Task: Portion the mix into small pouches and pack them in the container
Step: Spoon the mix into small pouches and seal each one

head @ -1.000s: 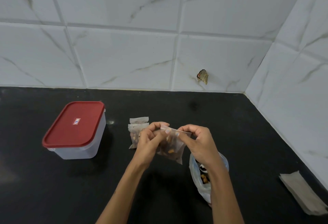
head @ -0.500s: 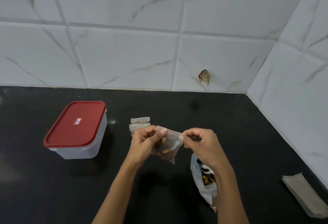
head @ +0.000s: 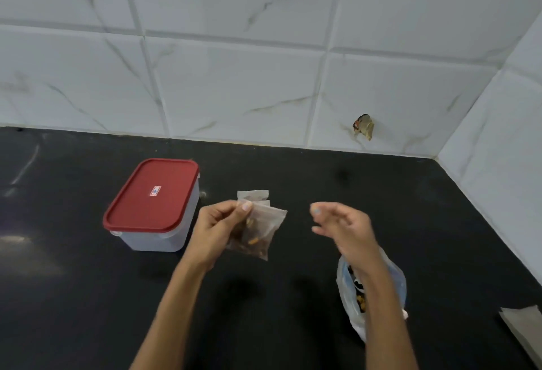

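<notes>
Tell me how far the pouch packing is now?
Done: filled pouches lie on the counter. In hand: the left hand pinches one more filled pouch; the right hand is empty. Left: the mix bag holds more, the container has its lid on, nothing visibly packed.

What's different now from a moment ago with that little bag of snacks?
The right hand has let go of the small pouch and drawn off to the right, fingers loose. The left hand alone still pinches the pouch's top. The red-lidded container, finished pouches and mix bag stayed put.
</notes>
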`<action>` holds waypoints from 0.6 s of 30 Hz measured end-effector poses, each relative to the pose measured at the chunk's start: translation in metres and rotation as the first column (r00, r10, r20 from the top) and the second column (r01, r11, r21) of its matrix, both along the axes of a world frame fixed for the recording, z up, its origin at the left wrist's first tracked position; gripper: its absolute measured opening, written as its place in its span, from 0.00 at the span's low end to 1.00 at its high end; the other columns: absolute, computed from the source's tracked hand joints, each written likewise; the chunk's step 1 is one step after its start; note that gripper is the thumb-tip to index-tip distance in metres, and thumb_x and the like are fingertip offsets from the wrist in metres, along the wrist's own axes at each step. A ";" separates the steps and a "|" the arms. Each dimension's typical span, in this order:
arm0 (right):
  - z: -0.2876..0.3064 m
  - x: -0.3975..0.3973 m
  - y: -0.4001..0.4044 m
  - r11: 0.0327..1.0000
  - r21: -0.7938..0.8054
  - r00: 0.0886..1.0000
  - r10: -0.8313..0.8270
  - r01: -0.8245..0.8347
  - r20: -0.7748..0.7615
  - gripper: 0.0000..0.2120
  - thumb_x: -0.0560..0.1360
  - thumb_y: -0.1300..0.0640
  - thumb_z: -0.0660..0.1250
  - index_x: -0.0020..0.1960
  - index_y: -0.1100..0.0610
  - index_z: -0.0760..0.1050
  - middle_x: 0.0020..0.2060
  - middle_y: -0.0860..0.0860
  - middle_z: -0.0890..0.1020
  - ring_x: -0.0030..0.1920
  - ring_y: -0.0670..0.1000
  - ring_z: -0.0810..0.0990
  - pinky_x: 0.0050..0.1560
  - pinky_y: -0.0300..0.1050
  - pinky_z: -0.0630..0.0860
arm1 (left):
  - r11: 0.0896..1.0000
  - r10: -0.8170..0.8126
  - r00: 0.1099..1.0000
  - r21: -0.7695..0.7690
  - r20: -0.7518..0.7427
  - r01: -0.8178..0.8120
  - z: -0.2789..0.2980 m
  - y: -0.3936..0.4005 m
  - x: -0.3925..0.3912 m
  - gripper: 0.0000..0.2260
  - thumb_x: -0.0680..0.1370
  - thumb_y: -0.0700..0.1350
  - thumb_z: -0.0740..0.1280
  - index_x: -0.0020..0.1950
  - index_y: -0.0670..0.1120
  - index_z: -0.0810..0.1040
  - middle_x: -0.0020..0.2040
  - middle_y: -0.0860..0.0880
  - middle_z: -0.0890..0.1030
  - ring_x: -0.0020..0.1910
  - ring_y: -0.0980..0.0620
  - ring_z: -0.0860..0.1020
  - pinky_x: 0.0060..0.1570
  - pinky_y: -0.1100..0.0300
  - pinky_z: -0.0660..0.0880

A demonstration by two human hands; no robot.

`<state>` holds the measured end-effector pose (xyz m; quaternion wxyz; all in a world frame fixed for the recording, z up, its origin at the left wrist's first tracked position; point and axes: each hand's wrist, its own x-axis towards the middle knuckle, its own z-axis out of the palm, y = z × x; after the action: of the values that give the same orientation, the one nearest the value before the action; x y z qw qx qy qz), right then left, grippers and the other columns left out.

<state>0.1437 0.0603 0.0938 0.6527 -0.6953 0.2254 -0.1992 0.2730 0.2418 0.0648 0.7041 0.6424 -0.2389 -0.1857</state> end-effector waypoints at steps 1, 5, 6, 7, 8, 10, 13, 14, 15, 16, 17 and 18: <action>-0.001 0.010 0.007 0.999 -0.016 0.999 0.052 -0.052 -0.004 0.14 0.63 0.46 0.73 0.45 0.52 0.83 0.41 0.48 0.86 0.45 0.47 0.84 0.50 0.47 0.81 | 1.000 -0.002 1.000 -0.014 -0.008 0.001 0.000 -0.002 0.000 0.13 0.74 0.48 0.66 0.44 0.37 0.83 0.37 0.43 0.81 0.38 0.51 0.80 0.37 0.58 0.77; -0.005 0.033 0.031 0.962 -0.127 0.971 0.238 -0.240 -0.029 0.10 0.68 0.51 0.75 0.47 0.55 0.83 0.40 0.51 0.86 0.43 0.49 0.84 0.46 0.43 0.80 | 0.995 -0.056 0.998 -0.088 -0.015 0.054 0.000 -0.004 -0.002 0.10 0.76 0.46 0.65 0.46 0.44 0.86 0.45 0.38 0.84 0.45 0.45 0.82 0.46 0.51 0.79; -0.006 0.035 0.033 0.958 -0.155 0.971 0.239 -0.240 -0.025 0.07 0.71 0.53 0.74 0.46 0.55 0.84 0.39 0.51 0.86 0.43 0.49 0.84 0.44 0.43 0.79 | 0.993 -0.067 0.998 -0.095 -0.016 0.065 0.000 -0.005 -0.003 0.11 0.76 0.46 0.65 0.47 0.43 0.85 0.46 0.39 0.84 0.46 0.44 0.83 0.46 0.51 0.80; -0.007 0.038 0.034 0.960 -0.177 0.976 0.219 -0.219 -0.017 0.05 0.72 0.55 0.73 0.45 0.55 0.84 0.38 0.51 0.86 0.42 0.49 0.84 0.44 0.43 0.79 | 0.993 -0.070 0.997 -0.101 -0.027 0.067 -0.001 -0.004 -0.003 0.11 0.76 0.45 0.65 0.48 0.42 0.85 0.45 0.40 0.85 0.46 0.45 0.83 0.45 0.53 0.81; -0.008 0.039 0.033 0.964 -0.187 0.982 0.189 -0.188 -0.009 0.03 0.72 0.56 0.73 0.44 0.55 0.84 0.37 0.51 0.86 0.41 0.49 0.84 0.43 0.43 0.79 | 0.993 -0.066 0.996 -0.104 -0.052 0.060 -0.002 -0.004 -0.003 0.11 0.76 0.45 0.65 0.48 0.41 0.85 0.44 0.41 0.85 0.45 0.46 0.83 0.42 0.54 0.80; -0.009 0.040 0.032 0.976 -0.161 0.989 0.151 -0.148 0.003 0.03 0.73 0.59 0.71 0.43 0.55 0.84 0.36 0.51 0.85 0.40 0.49 0.84 0.43 0.42 0.79 | 0.993 -0.057 0.991 -0.111 -0.121 0.043 -0.002 -0.003 0.000 0.11 0.75 0.45 0.65 0.47 0.40 0.84 0.43 0.41 0.84 0.42 0.46 0.83 0.39 0.55 0.80; -0.013 0.042 0.034 0.988 -0.051 0.989 0.145 -0.145 -0.005 0.06 0.76 0.62 0.67 0.44 0.59 0.84 0.38 0.53 0.86 0.43 0.52 0.85 0.44 0.46 0.81 | 0.993 -0.085 0.977 -0.099 -0.196 0.066 -0.007 -0.001 0.006 0.12 0.75 0.46 0.65 0.47 0.41 0.85 0.44 0.40 0.84 0.44 0.44 0.83 0.43 0.50 0.81; -0.015 0.043 0.034 0.990 -0.016 0.990 0.141 -0.141 -0.012 0.08 0.77 0.63 0.66 0.44 0.60 0.84 0.39 0.54 0.86 0.43 0.52 0.85 0.43 0.46 0.81 | 0.993 -0.097 0.974 -0.085 -0.207 0.080 -0.009 0.001 0.008 0.12 0.76 0.46 0.64 0.48 0.41 0.85 0.46 0.39 0.84 0.45 0.43 0.83 0.45 0.49 0.81; -0.018 0.043 0.035 0.990 0.018 0.990 0.142 -0.141 -0.025 0.08 0.78 0.63 0.65 0.44 0.60 0.83 0.39 0.53 0.86 0.43 0.52 0.85 0.43 0.46 0.81 | 0.993 -0.106 0.970 -0.069 -0.220 0.093 -0.012 0.001 0.010 0.13 0.76 0.47 0.64 0.48 0.40 0.84 0.47 0.38 0.84 0.47 0.42 0.83 0.47 0.47 0.81; -0.021 0.044 0.035 0.988 0.048 0.988 0.151 -0.149 -0.043 0.09 0.78 0.63 0.64 0.45 0.60 0.83 0.40 0.53 0.86 0.44 0.52 0.85 0.43 0.45 0.81 | 0.993 -0.113 0.964 -0.053 -0.239 0.103 -0.015 0.002 0.011 0.14 0.77 0.47 0.64 0.50 0.38 0.84 0.48 0.37 0.83 0.48 0.41 0.83 0.48 0.45 0.80; -0.025 0.044 0.036 0.984 0.074 0.984 0.165 -0.160 -0.063 0.10 0.79 0.63 0.63 0.46 0.60 0.83 0.41 0.53 0.86 0.45 0.51 0.85 0.43 0.44 0.81 | 0.993 -0.119 0.957 -0.040 -0.265 0.112 -0.019 0.002 0.012 0.14 0.77 0.46 0.64 0.51 0.37 0.83 0.49 0.36 0.83 0.49 0.40 0.83 0.50 0.44 0.80; -0.028 0.044 0.036 0.981 0.096 0.981 0.177 -0.169 -0.082 0.10 0.79 0.63 0.63 0.47 0.60 0.83 0.42 0.53 0.86 0.45 0.51 0.85 0.44 0.44 0.81 | 0.993 -0.120 0.949 -0.025 -0.293 0.118 -0.022 0.003 0.012 0.14 0.78 0.45 0.63 0.51 0.36 0.82 0.49 0.37 0.83 0.50 0.41 0.83 0.51 0.44 0.80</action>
<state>0.1876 0.0967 0.0657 0.6869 -0.6909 0.2019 -0.1001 0.2849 0.2448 0.0432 0.7217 0.5895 -0.1707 -0.3202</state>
